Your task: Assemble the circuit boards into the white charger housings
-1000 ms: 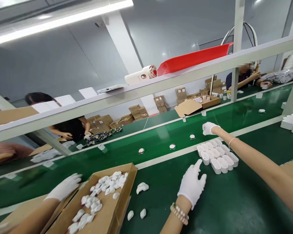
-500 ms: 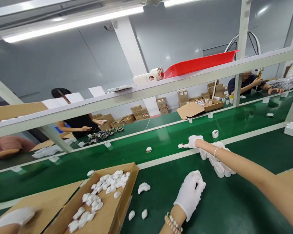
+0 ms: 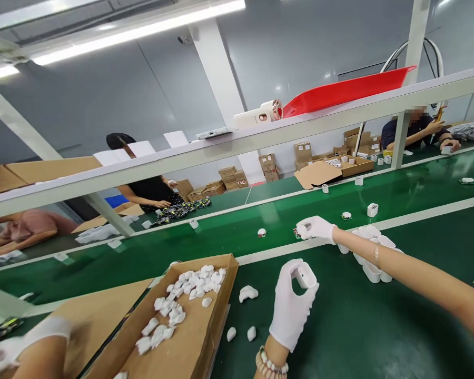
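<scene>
My left hand [image 3: 294,302], in a white glove with a beaded bracelet at the wrist, is closed around a small white hollow housing [image 3: 306,275], its opening tilted up. Over the near edge of the belt, my right hand [image 3: 316,229], also gloved, pinches a small circuit board [image 3: 297,232]. White housings [image 3: 373,271] stand grouped beneath my right forearm. Left of my left hand lie a few loose white pieces [image 3: 248,293]. The cardboard tray [image 3: 205,337] beside them holds many more white pieces.
Small parts [image 3: 262,232] ride on the green belt [image 3: 237,234]. A shelf [image 3: 205,158] crosses above it, bearing a red tray [image 3: 351,90] and a white device. Several people sit or stand around. At the lower left is another person's gloved hand [image 3: 8,352].
My left hand has turned, bringing the white housing into view. My right hand now pinches a board it was reaching toward. Belt parts have shifted right, and the view has moved.
</scene>
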Tool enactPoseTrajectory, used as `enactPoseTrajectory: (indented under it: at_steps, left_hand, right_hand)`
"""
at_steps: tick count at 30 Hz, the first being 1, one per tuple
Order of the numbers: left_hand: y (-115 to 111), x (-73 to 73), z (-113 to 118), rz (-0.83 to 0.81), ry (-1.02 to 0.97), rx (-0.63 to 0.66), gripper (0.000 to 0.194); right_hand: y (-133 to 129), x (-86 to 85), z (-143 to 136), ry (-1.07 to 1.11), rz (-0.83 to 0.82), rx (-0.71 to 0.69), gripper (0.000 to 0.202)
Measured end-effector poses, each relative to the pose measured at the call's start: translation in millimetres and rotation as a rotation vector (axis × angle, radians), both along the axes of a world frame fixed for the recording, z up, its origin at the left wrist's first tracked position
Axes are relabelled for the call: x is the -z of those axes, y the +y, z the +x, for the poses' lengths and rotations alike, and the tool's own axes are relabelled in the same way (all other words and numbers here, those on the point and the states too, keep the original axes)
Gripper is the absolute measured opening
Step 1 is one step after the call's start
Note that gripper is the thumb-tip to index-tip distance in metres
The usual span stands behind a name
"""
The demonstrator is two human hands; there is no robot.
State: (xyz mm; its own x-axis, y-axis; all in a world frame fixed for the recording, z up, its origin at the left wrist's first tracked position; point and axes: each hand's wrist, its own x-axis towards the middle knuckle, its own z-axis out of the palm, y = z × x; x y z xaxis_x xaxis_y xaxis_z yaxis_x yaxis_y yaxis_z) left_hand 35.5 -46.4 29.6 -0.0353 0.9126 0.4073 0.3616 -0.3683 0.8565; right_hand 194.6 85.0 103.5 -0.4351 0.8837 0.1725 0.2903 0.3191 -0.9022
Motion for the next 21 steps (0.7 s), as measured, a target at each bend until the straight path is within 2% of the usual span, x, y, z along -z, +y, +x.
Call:
enactPoseTrajectory:
  at_steps: [1,3,5,9,12,17,21]
  left_hand:
    - [-0.1,0.0,-1.1,0.042,0.011,-0.003,0.046]
    - [-0.6,-1.7,-3.0,0.149,0.053,-0.026,0.046]
    - [-1.6,-4.9,-4.6,0.265,0.13,-0.045,0.046]
    - [-3.9,-10.6,-6.8,0.442,0.272,-0.017,0.051]
    - [-5.9,-11.4,-7.1,0.443,0.281,-0.042,0.052]
    - [-10.5,-11.5,-6.9,0.362,0.29,-0.068,0.05]
    - [-13.4,-13.2,-6.8,0.366,0.303,-0.065,0.049]
  right_hand:
    - [-9.4,0.2,7.9,-0.002,-0.017,-0.037,0.032]
    - [-32.6,-0.4,24.8,-0.009,-0.029,-0.101,0.05]
    - [-58.6,-2.4,40.0,-0.013,0.026,-0.146,0.056]
    - [-98.3,-8.6,50.9,-0.124,0.409,-0.193,0.041]
    - [-107.9,-12.4,45.8,-0.163,0.484,-0.217,0.03]
    - [-108.0,-12.3,42.5,-0.211,0.509,-0.185,0.031]
    - [-112.7,-12.5,40.6,-0.273,0.605,-0.217,0.017]
